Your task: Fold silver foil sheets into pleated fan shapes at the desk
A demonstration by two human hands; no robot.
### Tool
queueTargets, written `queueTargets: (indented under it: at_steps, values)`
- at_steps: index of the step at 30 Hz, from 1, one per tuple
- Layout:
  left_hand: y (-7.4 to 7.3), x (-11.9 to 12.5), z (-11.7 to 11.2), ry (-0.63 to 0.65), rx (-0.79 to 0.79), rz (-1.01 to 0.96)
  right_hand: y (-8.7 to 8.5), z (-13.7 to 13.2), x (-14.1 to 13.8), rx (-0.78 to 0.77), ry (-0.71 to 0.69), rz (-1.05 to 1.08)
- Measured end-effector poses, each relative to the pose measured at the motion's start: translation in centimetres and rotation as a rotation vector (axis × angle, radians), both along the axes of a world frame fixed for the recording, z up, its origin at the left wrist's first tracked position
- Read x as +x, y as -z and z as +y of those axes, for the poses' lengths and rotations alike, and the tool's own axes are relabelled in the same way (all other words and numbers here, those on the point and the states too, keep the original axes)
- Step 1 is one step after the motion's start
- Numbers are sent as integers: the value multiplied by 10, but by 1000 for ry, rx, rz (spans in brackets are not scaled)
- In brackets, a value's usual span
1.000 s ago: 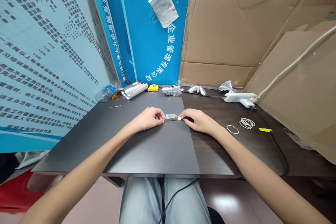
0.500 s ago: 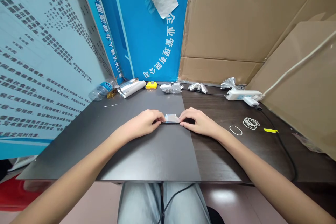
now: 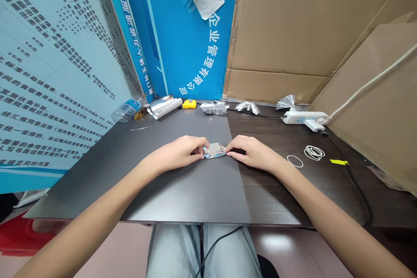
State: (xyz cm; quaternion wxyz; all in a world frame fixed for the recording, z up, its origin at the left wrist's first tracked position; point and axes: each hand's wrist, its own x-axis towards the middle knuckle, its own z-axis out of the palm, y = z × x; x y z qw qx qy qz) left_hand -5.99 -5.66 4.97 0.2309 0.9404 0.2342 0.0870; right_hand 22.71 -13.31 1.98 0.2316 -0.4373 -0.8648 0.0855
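Observation:
A small folded piece of silver foil (image 3: 214,151) lies on the dark grey mat (image 3: 182,193), with a bit of blue showing at its left end. My left hand (image 3: 177,153) pinches its left end between fingertips. My right hand (image 3: 250,151) holds the right end the same way. Both hands rest close together near the mat's right edge, and the fingers hide part of the foil.
Along the back stand a water bottle (image 3: 128,110), a foil roll (image 3: 164,107), a yellow tape measure (image 3: 189,104), crumpled foil (image 3: 214,107) and a power strip (image 3: 304,117). Rubber bands (image 3: 314,153) lie on the wooden desk (image 3: 276,195) to the right.
The foil has gone from a narrow flat strip to a more creased, folded shape, with blue now showing at its left end. The view has tilted slightly.

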Motion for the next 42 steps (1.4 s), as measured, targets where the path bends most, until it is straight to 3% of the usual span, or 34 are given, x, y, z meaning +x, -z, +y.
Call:
queueTargets:
  at_steps: [7, 15, 21, 28, 32, 35, 42]
  values:
    - [-1, -3, 2, -90, 0, 70, 2, 4, 3, -16, -34, 44]
    - [22, -16, -3, -62, 88, -40, 4, 6, 3, -17, -46, 52]
    - [31, -17, -13, -140, 115, -92, 6, 6, 4, -19, -49, 61]
    - [37, -18, -19, -44, 347, -37, 6, 7, 3, -20, -54, 65]
    - [37, -16, -14, -34, 278, -92, 8, 8, 2, -10, -47, 72]
    - [38, -13, -13, -95, 228, -149, 11, 8, 2, -8, -29, 94]
    - [42, -5, -16, -142, 273, -127, 17, 7, -3, -13, 33, 186]
